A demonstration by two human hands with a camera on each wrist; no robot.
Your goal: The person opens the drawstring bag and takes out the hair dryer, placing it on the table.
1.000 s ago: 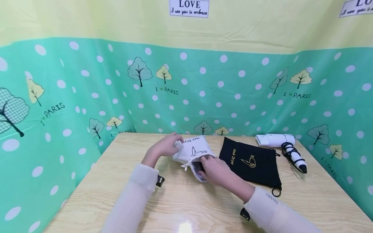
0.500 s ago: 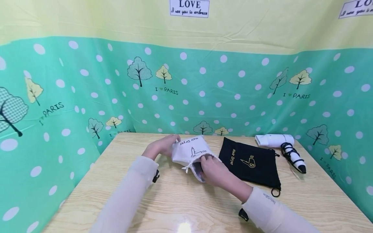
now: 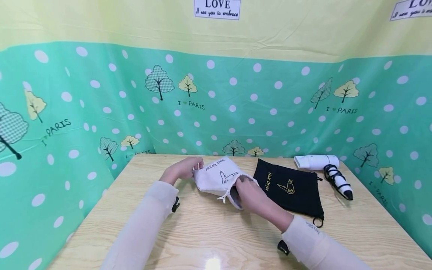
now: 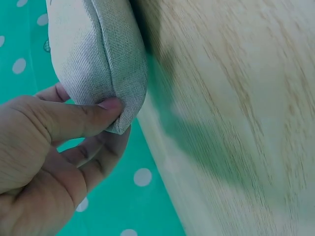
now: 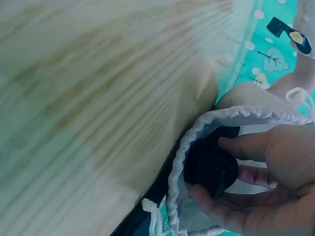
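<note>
A white drawstring bag (image 3: 216, 174) printed "Hair Dryer" lies on the table, its open mouth towards the right hand. At its closed far-left end, my left hand (image 3: 182, 168) pinches a corner; the left wrist view shows the thumb on the cloth of the bag (image 4: 106, 59) and fingers behind it. My right hand (image 3: 251, 193) reaches into the mouth. In the right wrist view its thumb and fingers grip a black round-ended thing (image 5: 214, 169) inside the bag; the rest of that thing is hidden by the cloth.
Right of the bag lies a flat black drawstring bag (image 3: 288, 187) with gold "Hair Dryer" print. Beyond it, near the table's back right, sits a white hair dryer (image 3: 317, 162) with a black cord (image 3: 334, 176) wound round its handle. A green dotted curtain (image 3: 189, 123) hangs behind the table (image 3: 189, 232).
My left hand has slid left and down to the bag's corner. The bag's closed end has shifted left, while its mouth and my right hand have moved slightly right.
</note>
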